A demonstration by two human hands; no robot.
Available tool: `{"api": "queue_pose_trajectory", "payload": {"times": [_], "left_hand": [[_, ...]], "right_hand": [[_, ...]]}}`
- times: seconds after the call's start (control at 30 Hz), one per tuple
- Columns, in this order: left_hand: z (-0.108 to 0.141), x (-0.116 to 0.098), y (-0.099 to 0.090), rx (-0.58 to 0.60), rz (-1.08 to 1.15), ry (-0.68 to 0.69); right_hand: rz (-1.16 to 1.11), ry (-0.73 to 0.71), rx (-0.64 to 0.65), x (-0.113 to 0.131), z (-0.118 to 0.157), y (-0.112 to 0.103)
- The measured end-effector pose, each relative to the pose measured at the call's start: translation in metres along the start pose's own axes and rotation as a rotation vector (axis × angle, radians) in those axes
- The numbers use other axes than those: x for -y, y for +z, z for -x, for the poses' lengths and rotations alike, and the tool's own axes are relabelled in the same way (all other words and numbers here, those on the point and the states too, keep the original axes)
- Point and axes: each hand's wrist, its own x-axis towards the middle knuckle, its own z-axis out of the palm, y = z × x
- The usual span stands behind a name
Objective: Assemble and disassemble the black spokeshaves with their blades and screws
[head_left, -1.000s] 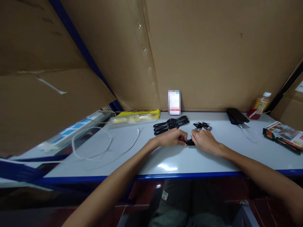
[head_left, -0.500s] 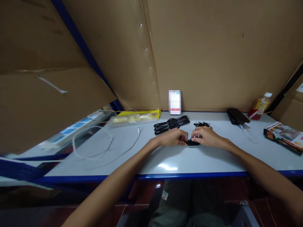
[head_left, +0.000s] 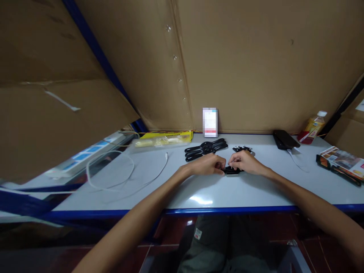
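Low over the white table, my left hand [head_left: 212, 164] is closed on the left end of a small black part [head_left: 232, 171], whose kind I cannot make out. My right hand [head_left: 243, 160] is pinched just above that same part, with a small thin light-coloured piece at its fingertips, too small to name. Behind my left hand lie several long glossy black pieces [head_left: 206, 148], joined or stacked at their middle. Beyond my right hand sits a little pile of black and shiny metal bits [head_left: 241, 149].
A phone [head_left: 209, 122] with a lit screen leans on the cardboard wall. Left are a yellow packet [head_left: 167, 138], a white cable [head_left: 133, 167] and a power strip [head_left: 85, 155]. Right are a black device [head_left: 286, 139], a drink bottle [head_left: 313, 128] and a tool with black-orange handles [head_left: 338, 170].
My right hand has shifted slightly left and up, showing more of the black part's right side. My left hand has stayed in place.
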Motion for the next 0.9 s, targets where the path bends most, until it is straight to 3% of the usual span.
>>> {"api": "queue_pose_trajectory", "payload": {"times": [0.17,0.33,0.57,0.73,0.83,0.9], "left_hand": [[0.0,0.003,0.001,-0.008,0.006,0.007],[-0.001,0.002,0.001,-0.014,0.014,0.01],[0.0,0.001,0.001,-0.014,0.024,0.02],[0.0,0.002,0.001,-0.01,0.02,0.014],[0.0,0.001,0.0,-0.004,0.012,0.015],[0.0,0.001,0.0,-0.005,0.011,0.014]], "right_hand": [[0.019,0.021,-0.001,0.001,0.0,-0.001],[0.393,-0.039,-0.085,0.013,0.011,0.004],[0.871,0.077,-0.139,0.031,0.019,0.023],[0.825,0.096,-0.173,0.03,0.016,0.017],[0.651,0.076,-0.234,0.025,0.013,0.003],[0.481,-0.022,-0.221,0.02,0.011,-0.004]]}}
